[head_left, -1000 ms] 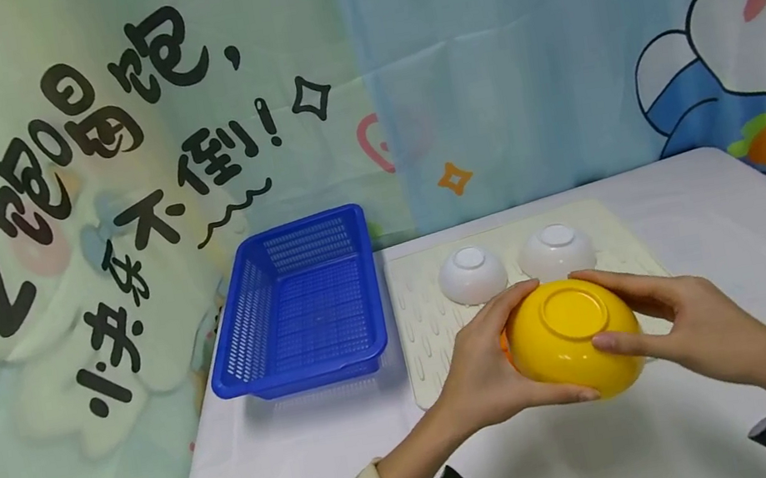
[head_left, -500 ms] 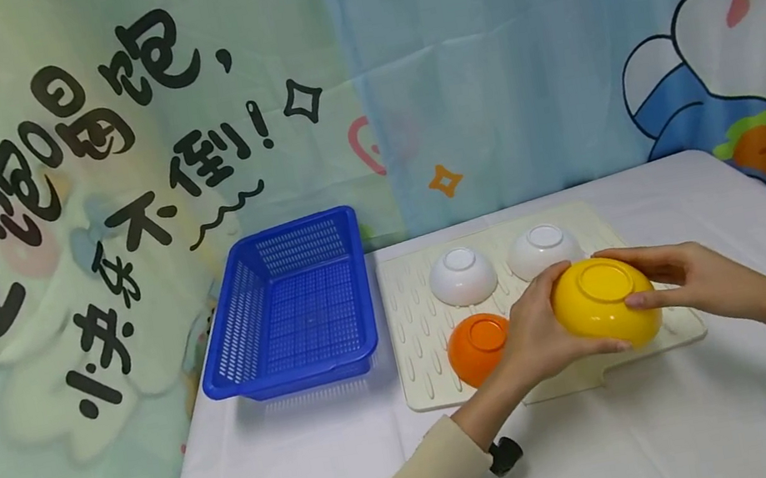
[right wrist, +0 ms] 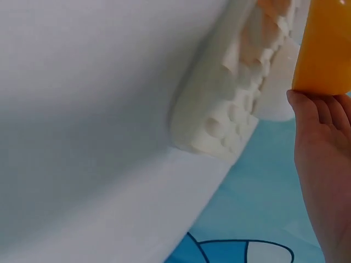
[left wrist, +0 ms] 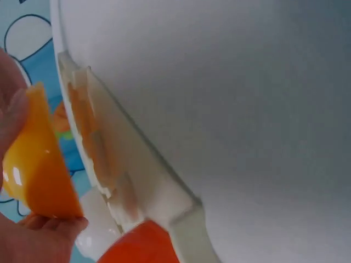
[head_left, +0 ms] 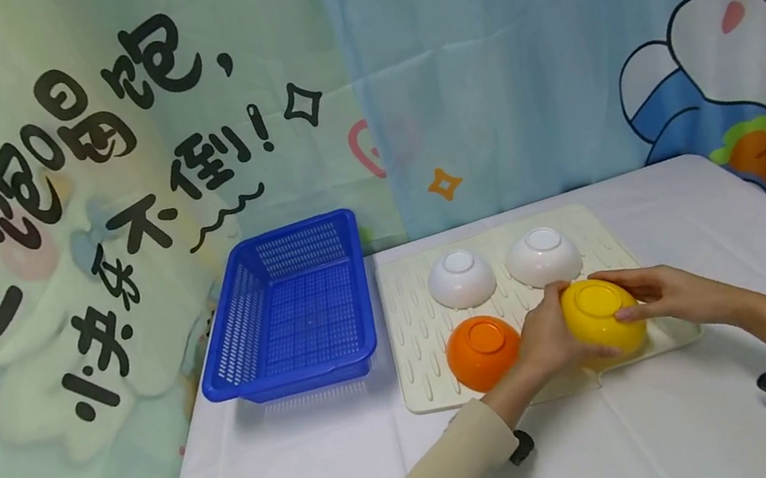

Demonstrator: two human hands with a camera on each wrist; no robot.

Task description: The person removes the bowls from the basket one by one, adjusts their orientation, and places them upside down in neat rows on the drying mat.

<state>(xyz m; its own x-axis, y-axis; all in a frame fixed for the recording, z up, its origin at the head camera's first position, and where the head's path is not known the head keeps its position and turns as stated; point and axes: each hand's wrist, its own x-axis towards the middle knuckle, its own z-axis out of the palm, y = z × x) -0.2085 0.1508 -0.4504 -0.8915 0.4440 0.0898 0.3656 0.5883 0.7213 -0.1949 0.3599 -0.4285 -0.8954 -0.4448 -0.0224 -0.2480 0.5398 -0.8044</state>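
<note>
A glossy yellow bowl (head_left: 597, 313), turned upside down, is held between both hands over the front right of a cream drainer mat (head_left: 414, 360). My left hand (head_left: 550, 336) grips its left side, thumb toward the front. On the other side my right hand (head_left: 685, 296) holds the rim, with the thumb against the wall near the base ring. In the left wrist view the yellow bowl (left wrist: 44, 170) hangs above the mat with its rim facing the mat. An inverted orange bowl (head_left: 482, 353) sits on the mat just beyond my left wrist, partly covered by it.
Two white bowls (head_left: 462, 281) lie upside down along the mat's back half. To the left stands a blue plastic basket (head_left: 293, 382) with perforated walls. A white cloth (head_left: 315, 470) covers the table, and printed curtains (head_left: 491, 68) hang behind it.
Both hands have carried the yellow bowl right, then lowered it toward the mat, and it looks smaller now. The orange bowl, mostly hidden before, has come into view.
</note>
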